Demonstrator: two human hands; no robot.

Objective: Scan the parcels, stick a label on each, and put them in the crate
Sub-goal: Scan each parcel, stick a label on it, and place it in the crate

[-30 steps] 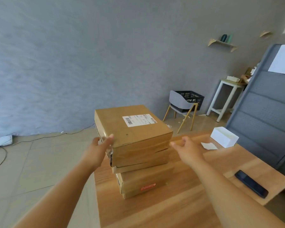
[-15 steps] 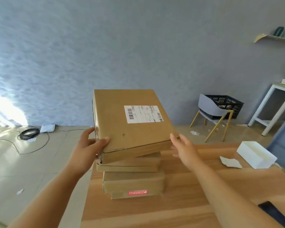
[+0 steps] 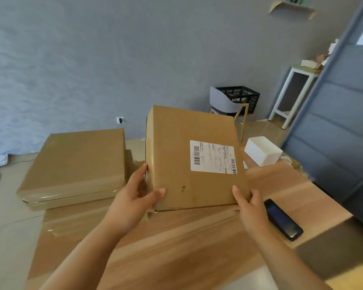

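My left grip (image 3: pixel 132 197) and right grip (image 3: pixel 249 206) grasped the near corners of one parcel (image 3: pixel 176 147) at the middle of the bench (image 3: pixel 176 248). I judged the task barely begun. The stacked parcels (image 3: pixel 76 164) at the bench's left edge awaited handling, and the crate (image 3: pixel 239 97) stood well apart.

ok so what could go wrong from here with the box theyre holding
1. The parcel is tilted and gripped only at its near corners by the left hand and right hand, so it may slip.
2. The phone lies beside the right hand near the table edge; setting the parcel down could knock it off.
3. The stack of parcels sits at the table's left corner; a bump might topple it.
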